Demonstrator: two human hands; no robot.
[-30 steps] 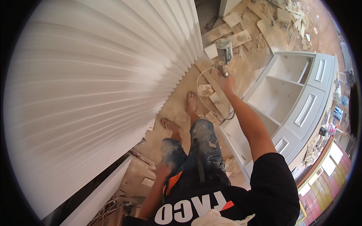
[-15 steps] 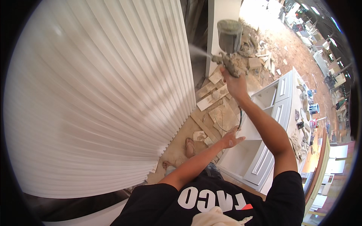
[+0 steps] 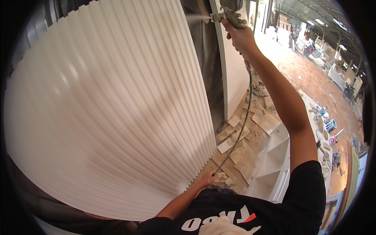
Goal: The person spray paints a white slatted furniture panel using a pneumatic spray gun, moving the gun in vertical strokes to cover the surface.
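Note:
A spray gun (image 3: 233, 18) is gripped in my right hand (image 3: 243, 39), raised high on an outstretched arm. Pale mist (image 3: 199, 17) shoots leftward from its nozzle near the upper right edge of a large white fluted panel (image 3: 129, 102). Down from the gun runs a thin dark green hose (image 3: 246, 117). My left hand (image 3: 208, 179) is closed around that hose, low in front of my body beside the panel's bottom edge. The top of the gun is cut off by the picture's rim.
A flat white board (image 3: 232, 66) stands upright right of the fluted panel. Wood offcuts (image 3: 244, 156) litter the floor. At right is a white cabinet (image 3: 270, 176), with paint cans (image 3: 331, 126) and tools on its top. A wide workshop floor (image 3: 305, 74) stretches beyond.
My right hand has lifted the spray gun up and away, still spraying. My left hand, formerly open near the cabinet, has moved down and left and now holds the hose. The view has tilted up.

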